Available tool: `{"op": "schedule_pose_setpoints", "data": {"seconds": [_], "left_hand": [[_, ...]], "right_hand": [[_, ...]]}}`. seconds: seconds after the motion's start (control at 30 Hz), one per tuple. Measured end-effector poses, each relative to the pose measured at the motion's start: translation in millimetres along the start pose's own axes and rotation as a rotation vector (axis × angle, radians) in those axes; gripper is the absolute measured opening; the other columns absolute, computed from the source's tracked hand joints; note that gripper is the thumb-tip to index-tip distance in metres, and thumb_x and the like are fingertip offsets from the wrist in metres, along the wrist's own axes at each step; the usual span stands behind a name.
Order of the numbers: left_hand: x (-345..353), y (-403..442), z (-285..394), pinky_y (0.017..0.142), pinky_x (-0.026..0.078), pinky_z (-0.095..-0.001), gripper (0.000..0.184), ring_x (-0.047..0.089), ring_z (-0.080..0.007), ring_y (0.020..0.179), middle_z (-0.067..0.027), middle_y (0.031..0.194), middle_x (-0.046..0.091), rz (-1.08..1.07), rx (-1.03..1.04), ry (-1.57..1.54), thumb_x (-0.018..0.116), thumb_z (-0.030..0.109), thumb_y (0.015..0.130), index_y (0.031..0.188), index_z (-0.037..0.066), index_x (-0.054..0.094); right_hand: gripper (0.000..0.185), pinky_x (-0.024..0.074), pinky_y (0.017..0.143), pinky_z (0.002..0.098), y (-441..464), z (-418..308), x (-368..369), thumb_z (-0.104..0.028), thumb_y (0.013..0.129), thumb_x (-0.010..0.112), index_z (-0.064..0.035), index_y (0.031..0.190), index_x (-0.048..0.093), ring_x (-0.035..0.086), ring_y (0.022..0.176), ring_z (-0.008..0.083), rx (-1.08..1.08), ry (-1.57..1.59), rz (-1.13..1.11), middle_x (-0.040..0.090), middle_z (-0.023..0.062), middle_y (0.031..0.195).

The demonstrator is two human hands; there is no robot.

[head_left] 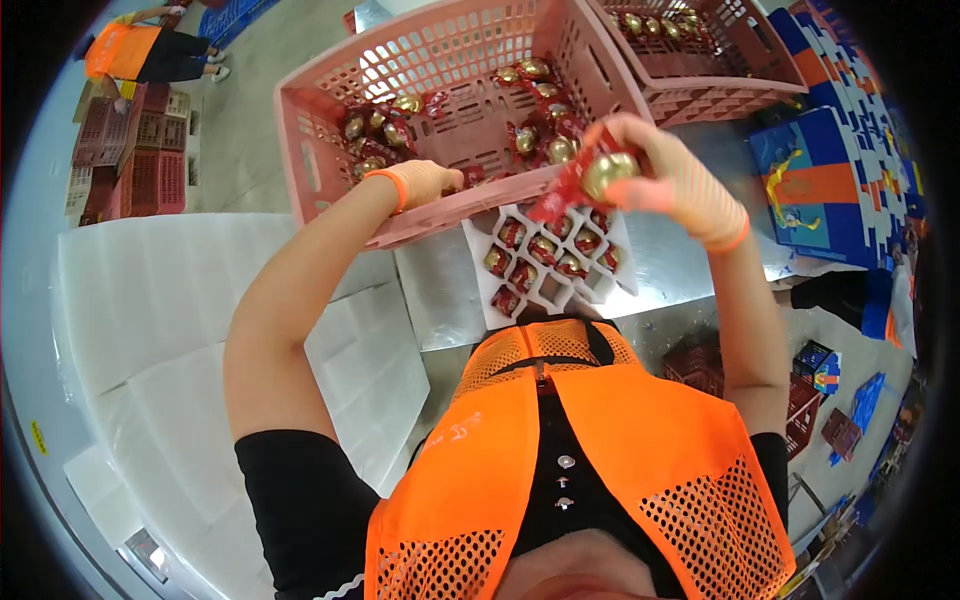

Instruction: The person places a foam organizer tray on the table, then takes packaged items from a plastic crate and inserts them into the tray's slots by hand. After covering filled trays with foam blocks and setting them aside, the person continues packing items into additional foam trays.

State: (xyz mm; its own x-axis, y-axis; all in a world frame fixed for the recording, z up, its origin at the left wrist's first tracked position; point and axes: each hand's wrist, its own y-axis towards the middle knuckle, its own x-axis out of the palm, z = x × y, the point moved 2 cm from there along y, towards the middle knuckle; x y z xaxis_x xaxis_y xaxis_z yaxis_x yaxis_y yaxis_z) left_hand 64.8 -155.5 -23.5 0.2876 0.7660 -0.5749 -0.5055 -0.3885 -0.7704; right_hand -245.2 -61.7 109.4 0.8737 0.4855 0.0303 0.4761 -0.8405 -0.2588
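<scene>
My right hand is closed around a gold ball in a red wrapper, held above the near right rim of a pink plastic crate. My left hand reaches over the crate's near wall, fingers curled in beside a red wrapper; what they grip is mostly hidden. More gold balls in red wrappers lie in clusters inside the crate. Below it, a white divided tray holds several such balls in its cells, while other cells show bare.
A second pink crate with wrapped balls stands at the back right. Blue-and-orange boxes are stacked on the right. White foam sheets lie at left. Another person in an orange vest stands far left, near stacked crates.
</scene>
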Motion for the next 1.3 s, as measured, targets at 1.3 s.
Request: {"op": "schedule_pose_setpoints", "data": {"seconds": [1.3], "left_hand": [[108.8,-103.7,89.7,0.073,0.054,-0.0293,0.043,0.065,-0.0157,0.094,-0.0091,0.114,0.065,0.753,0.428,-1.777,0.064,0.019,0.092,0.131,0.004,0.055]], "right_hand": [[0.039,0.0547,0.087,0.0448,-76.5,209.8,75.2,-0.007,0.080,0.072,-0.0155,0.117,0.063,0.063,0.106,0.0356,0.144,-1.089,0.177,0.059,0.0113,0.118]]}}
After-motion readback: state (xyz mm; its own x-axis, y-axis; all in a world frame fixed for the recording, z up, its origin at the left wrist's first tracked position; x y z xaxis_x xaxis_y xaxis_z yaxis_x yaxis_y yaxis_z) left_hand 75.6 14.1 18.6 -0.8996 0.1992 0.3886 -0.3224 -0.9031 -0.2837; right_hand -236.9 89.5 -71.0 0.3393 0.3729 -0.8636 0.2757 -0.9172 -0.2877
